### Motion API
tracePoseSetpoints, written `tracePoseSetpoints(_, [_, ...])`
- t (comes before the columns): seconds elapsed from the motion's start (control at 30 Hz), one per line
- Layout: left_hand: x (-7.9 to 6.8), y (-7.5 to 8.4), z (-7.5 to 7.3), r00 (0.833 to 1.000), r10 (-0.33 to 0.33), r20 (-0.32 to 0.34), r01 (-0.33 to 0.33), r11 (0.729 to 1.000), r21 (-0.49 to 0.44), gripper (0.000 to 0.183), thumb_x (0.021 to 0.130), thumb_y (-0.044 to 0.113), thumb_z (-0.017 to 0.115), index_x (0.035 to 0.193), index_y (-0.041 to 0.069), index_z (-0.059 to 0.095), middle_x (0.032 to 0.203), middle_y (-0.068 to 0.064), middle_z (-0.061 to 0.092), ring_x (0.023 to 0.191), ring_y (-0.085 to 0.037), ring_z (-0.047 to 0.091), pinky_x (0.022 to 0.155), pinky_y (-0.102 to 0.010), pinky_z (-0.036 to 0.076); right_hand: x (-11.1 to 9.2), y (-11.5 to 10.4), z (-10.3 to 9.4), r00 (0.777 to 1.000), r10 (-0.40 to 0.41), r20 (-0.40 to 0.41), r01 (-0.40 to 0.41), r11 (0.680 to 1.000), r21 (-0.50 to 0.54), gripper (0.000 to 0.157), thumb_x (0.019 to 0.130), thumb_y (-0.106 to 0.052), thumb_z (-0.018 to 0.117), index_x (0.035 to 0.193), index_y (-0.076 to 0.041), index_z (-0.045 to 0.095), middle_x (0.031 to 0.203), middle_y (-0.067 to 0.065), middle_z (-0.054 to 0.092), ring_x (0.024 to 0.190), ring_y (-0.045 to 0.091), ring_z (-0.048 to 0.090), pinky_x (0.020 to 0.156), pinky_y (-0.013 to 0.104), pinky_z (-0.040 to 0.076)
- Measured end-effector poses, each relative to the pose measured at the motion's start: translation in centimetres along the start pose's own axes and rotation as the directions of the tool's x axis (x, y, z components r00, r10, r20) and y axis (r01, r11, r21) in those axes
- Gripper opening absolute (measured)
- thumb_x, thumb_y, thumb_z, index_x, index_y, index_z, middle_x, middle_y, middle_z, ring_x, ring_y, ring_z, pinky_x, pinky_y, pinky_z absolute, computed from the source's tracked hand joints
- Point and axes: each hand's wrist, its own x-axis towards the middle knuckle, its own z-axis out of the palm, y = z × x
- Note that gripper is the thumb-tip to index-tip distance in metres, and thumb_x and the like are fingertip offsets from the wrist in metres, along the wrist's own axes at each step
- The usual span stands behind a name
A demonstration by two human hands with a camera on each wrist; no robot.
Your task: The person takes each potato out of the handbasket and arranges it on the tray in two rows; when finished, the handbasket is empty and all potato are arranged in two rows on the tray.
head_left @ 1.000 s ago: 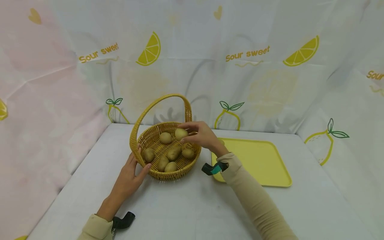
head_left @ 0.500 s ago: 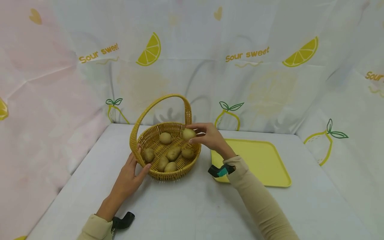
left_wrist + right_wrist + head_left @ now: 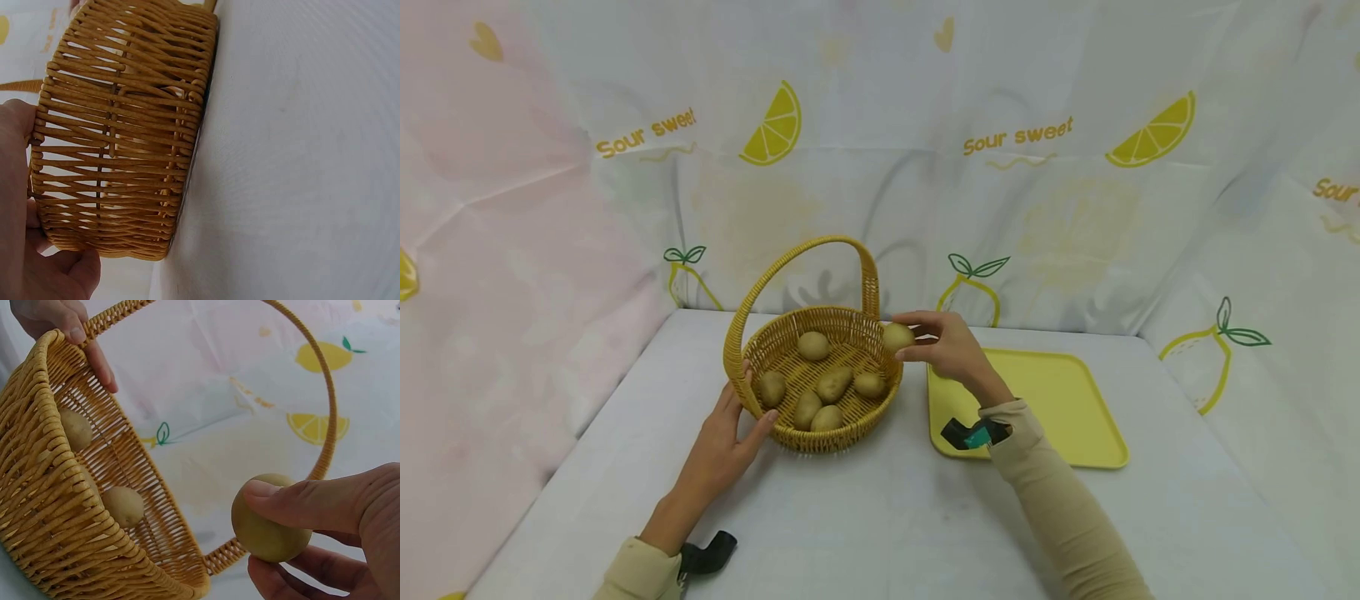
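Note:
A yellow wicker basket (image 3: 838, 439) with a tall arched handle stands on the white table, several potatoes (image 3: 834, 384) lying inside it. My left hand (image 3: 722, 446) grips its left side where the handle meets the rim; in the left wrist view its fingertips (image 3: 84, 272) curl at the woven wall. Between the thumb and fingers of my right hand (image 3: 951, 346) is one potato (image 3: 272, 519), held just outside the basket's right rim. The right wrist view shows the thumb on top of this potato and the fingers beneath. Part of the basket floor is hidden by the potatoes.
To the right of the basket lies a yellow tray (image 3: 1045, 408), its back left corner partly covered by my right hand and wrist. A white cloth (image 3: 880, 208) printed with lemons hangs behind the table and along both sides.
My right hand has moved rightward with the potato, from over the inside of the basket to past its right rim, towards the tray. The left hand and basket have stayed put.

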Motion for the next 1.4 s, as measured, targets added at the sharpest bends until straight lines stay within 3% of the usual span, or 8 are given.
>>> tracePoseSetpoints(0.43, [0.1,0.0,0.1,1.0,0.007,-0.004,-0.007,1.0,0.006,0.079,0.105,0.03,0.064,0.165,0.002,0.021,0.168,-0.019,0.023,0.151,-0.042,0.026,0.114,-0.064,0.029,-2.7,0.7,-2.2,0.993,0.085,-0.086,-0.087,0.996,-0.022,0.05,0.084,-0.002,0.086,0.132,0.0,0.07,0.127,0.014,0.069,0.109,0.036,0.067,0.08,0.034,0.058])
tracePoseSetpoints(0.8, [0.1,0.2,-0.2,1.0,0.004,-0.005,-0.004,1.0,-0.004,0.079,0.105,0.029,0.065,0.165,0.002,0.021,0.169,-0.019,0.022,0.15,-0.043,0.027,0.113,-0.066,0.03,-3.5,1.2,-5.0,0.985,0.122,-0.121,-0.135,0.985,-0.105,0.05,0.083,-0.009,0.087,0.13,-0.002,0.071,0.128,0.014,0.068,0.109,0.033,0.066,0.086,0.04,0.056])
tracePoseSetpoints(1.4, [-0.2,0.2,-0.1,1.0,-0.01,0.007,0.01,1.0,-0.007,0.078,0.105,0.03,0.064,0.165,0.001,0.022,0.169,-0.017,0.023,0.151,-0.042,0.025,0.113,-0.067,0.029,-4.5,4.9,-8.3,0.965,0.168,-0.2,-0.202,0.966,-0.162,0.052,0.086,-0.01,0.086,0.133,0.0,0.068,0.126,0.018,0.067,0.113,0.037,0.064,0.087,0.038,0.054])
